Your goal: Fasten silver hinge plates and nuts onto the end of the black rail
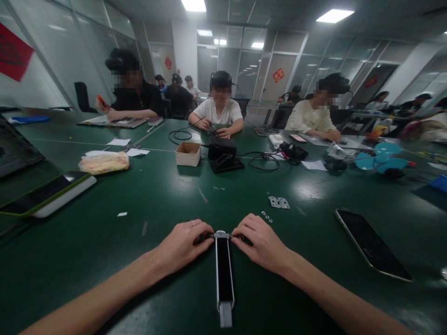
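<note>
A long black bar with silver metal ends [224,274] lies lengthwise on the green table [104,242], pointing away from me. My left hand [183,244] is curled at the left of its far end, fingers pinched against the metal tip. My right hand [261,242] is curled at the right of the same end, fingertips pressed on it. A small metal hinge plate [279,202] and a few tiny washers [267,216] lie just beyond my right hand.
A dark phone [372,244] lies at right, a tablet in a green case [45,193] at left. Farther off are a cardboard box [188,153], a black device with cables [223,153], a plastic bag [104,162] and a blue fan [382,156]. Several people sit across the table.
</note>
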### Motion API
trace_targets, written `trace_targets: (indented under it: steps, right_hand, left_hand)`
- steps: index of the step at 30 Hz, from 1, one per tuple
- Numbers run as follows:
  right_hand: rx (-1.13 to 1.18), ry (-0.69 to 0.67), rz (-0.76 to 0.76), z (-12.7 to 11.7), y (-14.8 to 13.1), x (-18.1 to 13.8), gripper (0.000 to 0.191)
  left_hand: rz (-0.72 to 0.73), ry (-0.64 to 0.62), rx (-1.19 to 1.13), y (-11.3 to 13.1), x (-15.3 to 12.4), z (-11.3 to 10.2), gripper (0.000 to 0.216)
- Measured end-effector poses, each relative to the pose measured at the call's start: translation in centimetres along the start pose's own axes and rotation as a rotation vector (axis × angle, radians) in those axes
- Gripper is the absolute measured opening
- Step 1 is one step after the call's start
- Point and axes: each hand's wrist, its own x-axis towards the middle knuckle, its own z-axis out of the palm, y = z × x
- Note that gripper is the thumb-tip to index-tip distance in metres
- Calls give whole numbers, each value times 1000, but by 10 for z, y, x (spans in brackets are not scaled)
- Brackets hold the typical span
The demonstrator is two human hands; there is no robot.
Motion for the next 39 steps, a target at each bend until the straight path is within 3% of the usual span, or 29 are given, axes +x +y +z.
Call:
trace_targets:
  steps: [16,26,32,39]
  right_hand:
    - [10,-29,18,-3,-2,1,8]
    - [-13,-198,21,-31,9,0,14]
    - [-8,-301,81,-33,6,1,16]
    - [21,-314,96,-33,9,0,16]
  left_hand:
    - [36,26,39,-3,-1,2,12]
    - [63,27,56,-5,-1,3,13]
    - [62,28,71,-7,-1,5,12]
    - [87,34,66,-10,-2,6,13]
